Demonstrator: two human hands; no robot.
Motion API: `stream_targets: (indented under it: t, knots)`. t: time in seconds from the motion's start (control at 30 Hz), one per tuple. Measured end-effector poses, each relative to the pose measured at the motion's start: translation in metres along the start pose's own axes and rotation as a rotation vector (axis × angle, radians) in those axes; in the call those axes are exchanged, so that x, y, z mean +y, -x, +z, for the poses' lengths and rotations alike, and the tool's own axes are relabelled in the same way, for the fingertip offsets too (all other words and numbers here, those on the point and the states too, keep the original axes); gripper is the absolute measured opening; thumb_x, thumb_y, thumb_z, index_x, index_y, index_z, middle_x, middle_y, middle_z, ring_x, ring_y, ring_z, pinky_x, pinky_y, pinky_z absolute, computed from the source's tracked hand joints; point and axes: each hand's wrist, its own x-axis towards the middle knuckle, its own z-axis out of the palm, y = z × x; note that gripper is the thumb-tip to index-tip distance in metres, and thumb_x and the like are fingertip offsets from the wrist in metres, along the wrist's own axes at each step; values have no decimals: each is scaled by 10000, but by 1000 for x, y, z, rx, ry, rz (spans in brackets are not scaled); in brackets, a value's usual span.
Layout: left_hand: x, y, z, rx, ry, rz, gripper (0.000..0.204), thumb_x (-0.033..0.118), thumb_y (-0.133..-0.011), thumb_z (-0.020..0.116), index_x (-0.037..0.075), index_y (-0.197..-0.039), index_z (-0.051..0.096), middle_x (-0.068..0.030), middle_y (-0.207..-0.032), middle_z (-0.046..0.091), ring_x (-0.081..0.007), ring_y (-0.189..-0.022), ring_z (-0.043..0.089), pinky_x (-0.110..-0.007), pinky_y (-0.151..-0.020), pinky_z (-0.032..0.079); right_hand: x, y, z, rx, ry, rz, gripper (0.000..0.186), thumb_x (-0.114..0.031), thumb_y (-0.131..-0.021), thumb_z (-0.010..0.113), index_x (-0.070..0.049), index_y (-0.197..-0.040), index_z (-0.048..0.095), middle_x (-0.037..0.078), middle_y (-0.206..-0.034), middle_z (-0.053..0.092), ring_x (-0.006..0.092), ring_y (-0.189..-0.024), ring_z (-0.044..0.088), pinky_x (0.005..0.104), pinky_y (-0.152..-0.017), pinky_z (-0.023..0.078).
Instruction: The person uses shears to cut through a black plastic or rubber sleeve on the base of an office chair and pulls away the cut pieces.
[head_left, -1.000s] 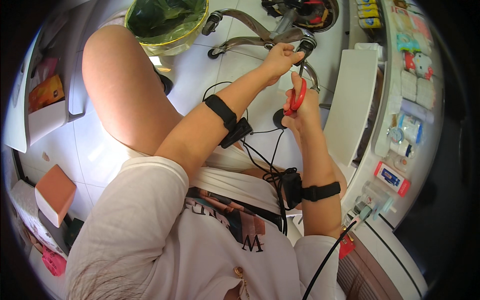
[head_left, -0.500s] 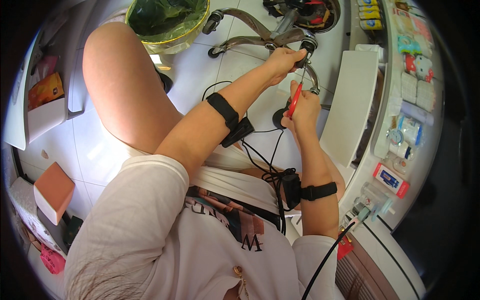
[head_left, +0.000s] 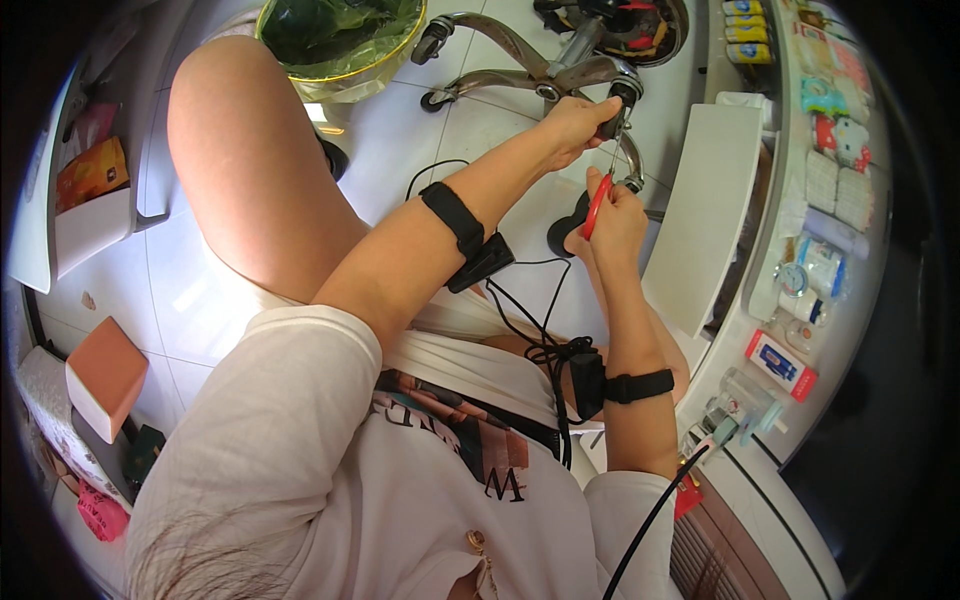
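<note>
At upper centre-right, the left hand (head_left: 575,130) grips a black chair caster (head_left: 627,93); below, the right hand (head_left: 619,224) grips red-handled metal scissors (head_left: 598,206).

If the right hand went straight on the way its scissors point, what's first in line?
Likely the black caster at the left hand, just past the tips of the red-handled scissors in the right hand. Depth there is unclear, though.
</note>
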Motion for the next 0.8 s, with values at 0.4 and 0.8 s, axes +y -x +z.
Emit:
stream_targets:
  t: [0.4, 0.8]
  knots:
    - [0, -3, 0, 19, -10, -21, 277, 300, -860, 594, 48, -748, 607, -5, -692, 563, -83, -588, 428, -232, -563, 352, 7, -3, 7, 46, 38, -52, 521, -480, -806, 545, 20, -661, 584, 232, -694, 604, 388, -698, 591, 430, -651, 446]
    - [10, 3, 3, 40, -108, -101, 248, 348, -843, 613, 113, -767, 607, 22, -714, 561, -77, -624, 434, -235, -574, 316, 14, -5, 11, 128, -21, -101, 492, -448, -779, 600, 6, -589, 574, 185, -564, 569, 333, -548, 568, 399, -562, 442]
